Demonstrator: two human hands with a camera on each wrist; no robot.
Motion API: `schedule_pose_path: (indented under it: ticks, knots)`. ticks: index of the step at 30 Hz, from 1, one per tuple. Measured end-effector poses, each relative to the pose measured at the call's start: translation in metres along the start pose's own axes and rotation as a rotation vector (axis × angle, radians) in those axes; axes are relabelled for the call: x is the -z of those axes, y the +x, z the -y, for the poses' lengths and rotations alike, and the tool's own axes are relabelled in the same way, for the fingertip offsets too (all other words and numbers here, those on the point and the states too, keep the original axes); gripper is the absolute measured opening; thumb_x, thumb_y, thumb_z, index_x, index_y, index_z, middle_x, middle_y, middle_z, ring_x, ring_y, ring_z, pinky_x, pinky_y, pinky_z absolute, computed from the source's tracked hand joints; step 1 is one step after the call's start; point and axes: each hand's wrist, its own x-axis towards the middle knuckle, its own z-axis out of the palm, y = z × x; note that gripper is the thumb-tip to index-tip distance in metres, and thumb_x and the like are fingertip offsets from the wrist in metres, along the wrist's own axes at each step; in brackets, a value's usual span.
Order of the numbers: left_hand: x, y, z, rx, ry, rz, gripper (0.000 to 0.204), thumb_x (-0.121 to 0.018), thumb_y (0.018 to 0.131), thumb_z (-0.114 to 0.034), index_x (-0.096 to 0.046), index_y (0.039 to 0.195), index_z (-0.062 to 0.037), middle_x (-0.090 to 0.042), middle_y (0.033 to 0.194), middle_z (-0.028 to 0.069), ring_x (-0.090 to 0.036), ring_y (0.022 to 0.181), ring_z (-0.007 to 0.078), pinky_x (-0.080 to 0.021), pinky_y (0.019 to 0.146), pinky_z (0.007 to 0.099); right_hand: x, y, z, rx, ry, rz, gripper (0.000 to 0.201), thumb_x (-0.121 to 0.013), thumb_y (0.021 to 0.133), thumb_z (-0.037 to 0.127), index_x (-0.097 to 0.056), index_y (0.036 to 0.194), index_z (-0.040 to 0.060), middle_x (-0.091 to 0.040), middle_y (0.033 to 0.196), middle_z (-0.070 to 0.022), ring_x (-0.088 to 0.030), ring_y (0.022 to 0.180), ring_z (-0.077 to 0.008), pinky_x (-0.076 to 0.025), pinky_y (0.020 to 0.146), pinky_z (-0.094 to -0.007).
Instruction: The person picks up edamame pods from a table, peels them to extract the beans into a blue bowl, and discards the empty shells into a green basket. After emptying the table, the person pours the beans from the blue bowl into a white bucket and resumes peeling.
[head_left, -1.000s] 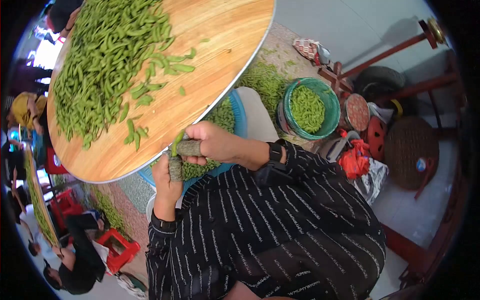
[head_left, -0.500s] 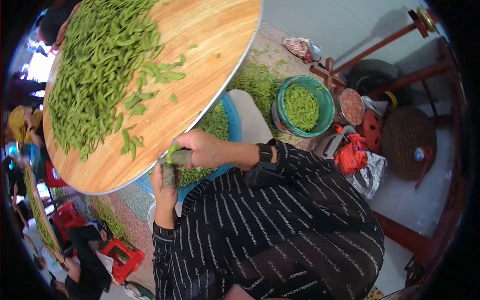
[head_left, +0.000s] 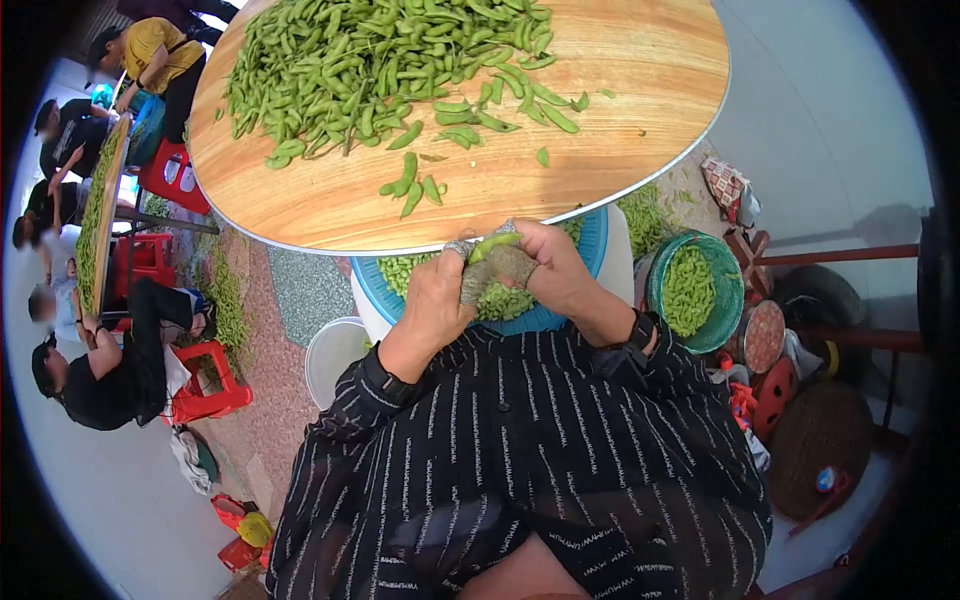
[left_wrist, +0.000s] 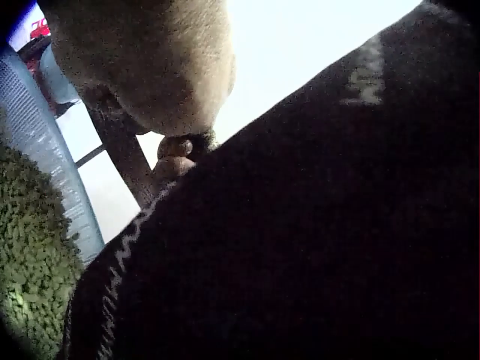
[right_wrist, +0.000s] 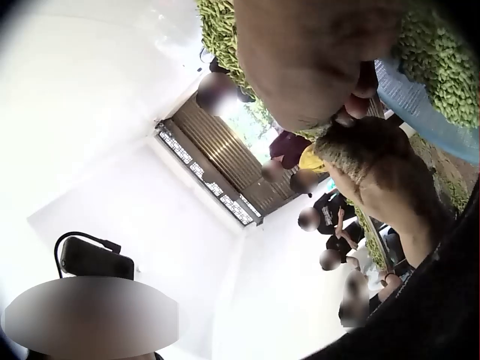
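Note:
A green soybean pod lies between my two hands at the near edge of the round wooden tabletop. My left hand pinches its left end, and my right hand grips it from the other side. Grey-green wraps cover some of the fingers. Below the hands stands a blue basket of shelled green beans. In the right wrist view, the left hand meets the right hand. A dark sleeve fills much of the left wrist view.
A large heap of pods covers the tabletop's far left, with several loose pods nearer. At right stands a green-lined bucket of pods or hulls; at left, a white bucket. Several people sit beyond, near red stools.
The head view has turned, so the tabletop now spans the top and the hands sit nearer the middle. Both hands stay together, a green pod between their fingers throughout.

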Motion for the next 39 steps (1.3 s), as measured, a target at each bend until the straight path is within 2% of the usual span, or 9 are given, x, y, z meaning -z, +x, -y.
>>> schedule_pose_path:
  ticks: [3,6,8,12,17,23,25,27,39]
  knots:
    - [-0.003,-0.001,0.001,-0.050,-0.394,-0.139,0.028,-0.051,0.073,-0.003,-0.046,0.100,0.0012,-0.054,0.069,0.0143,-0.056,0.064,0.0314,-0.043,0.055,0.0322,-0.004,-0.001,0.003,0.010,-0.029,0.039,0.013,-0.051,0.081,0.009,-0.054,0.088,-0.0007,-0.051,0.068,0.0018,-0.043,0.060,-0.0035,-0.036,0.053,-0.0192]
    - [0.002,-0.003,0.003,0.159,-0.685,-0.057,0.023,-0.048,0.080,-0.010,-0.047,0.101,0.0003,-0.048,0.060,0.0057,-0.049,0.049,0.0194,-0.038,0.046,0.0281,-0.003,0.000,0.004,0.148,-0.134,0.074,0.015,-0.051,0.081,0.009,-0.054,0.092,-0.0012,-0.052,0.073,0.0017,-0.044,0.065,-0.0038,-0.038,0.056,-0.0202]
    - [0.009,-0.004,0.014,0.545,-1.445,0.210,0.024,-0.045,0.086,-0.018,-0.048,0.103,-0.0005,-0.044,0.058,-0.0001,-0.039,0.046,0.0082,-0.033,0.042,0.0212,0.000,-0.001,0.003,0.096,-0.155,0.114,0.016,-0.052,0.081,0.010,-0.053,0.093,-0.0011,-0.053,0.075,0.0016,-0.044,0.067,-0.0041,-0.038,0.058,-0.0205]
    - [0.017,-0.003,0.006,0.379,-0.928,0.146,0.024,-0.051,0.084,-0.027,-0.048,0.088,-0.0027,-0.048,0.059,0.0013,-0.041,0.046,0.0062,-0.029,0.040,0.0186,0.000,0.000,0.013,0.034,-0.232,0.161,0.016,-0.053,0.081,0.010,-0.053,0.093,-0.0005,-0.053,0.075,0.0005,-0.043,0.068,-0.0047,-0.039,0.061,-0.0205]
    - [0.021,-0.005,0.003,0.475,-0.865,0.230,0.013,-0.050,0.083,-0.014,-0.048,0.085,-0.0021,-0.048,0.060,0.0009,-0.044,0.047,0.0061,-0.031,0.041,0.0182,0.002,0.003,0.007,0.088,-0.333,0.206,0.014,-0.051,0.080,0.008,-0.054,0.091,-0.0005,-0.055,0.074,-0.0033,-0.045,0.067,-0.0076,-0.040,0.062,-0.0238]
    - [0.008,-0.014,0.011,0.603,-1.239,0.262,0.011,-0.042,0.085,-0.011,-0.044,0.076,-0.0053,-0.041,0.055,0.0033,-0.037,0.045,0.0110,-0.028,0.040,0.0218,0.002,0.005,-0.001,0.131,-0.350,0.232,0.012,-0.050,0.080,0.005,-0.054,0.090,-0.0006,-0.054,0.071,-0.0028,-0.047,0.064,-0.0097,-0.039,0.060,-0.0230]
    - [0.009,-0.011,0.009,0.690,-1.366,0.218,0.012,-0.044,0.085,-0.013,-0.044,0.075,-0.0055,-0.041,0.055,0.0032,-0.037,0.044,0.0111,-0.027,0.039,0.0220,0.002,0.003,0.000,-0.209,0.001,0.161,0.010,-0.049,0.080,0.005,-0.054,0.088,0.0009,-0.052,0.068,0.0000,-0.045,0.059,-0.0066,-0.037,0.054,-0.0198]
    - [0.009,-0.012,0.010,0.798,-1.498,0.175,0.014,-0.046,0.085,-0.015,-0.044,0.075,-0.0057,-0.041,0.055,0.0031,-0.036,0.043,0.0113,-0.026,0.038,0.0223,0.003,0.003,-0.001,-0.201,-0.013,0.150,0.009,-0.049,0.081,0.006,-0.054,0.087,0.0019,-0.051,0.066,0.0015,-0.044,0.057,-0.0048,-0.036,0.051,-0.0186]
    - [0.006,-0.013,0.006,0.410,-1.084,0.104,0.033,-0.055,0.080,-0.034,-0.047,0.077,-0.0020,-0.048,0.051,0.0027,-0.043,0.041,0.0082,-0.032,0.036,0.0189,0.002,-0.002,0.007,-0.240,0.029,0.165,0.007,-0.048,0.081,0.006,-0.053,0.082,0.0018,-0.052,0.063,0.0010,-0.046,0.054,-0.0047,-0.034,0.045,-0.0175]
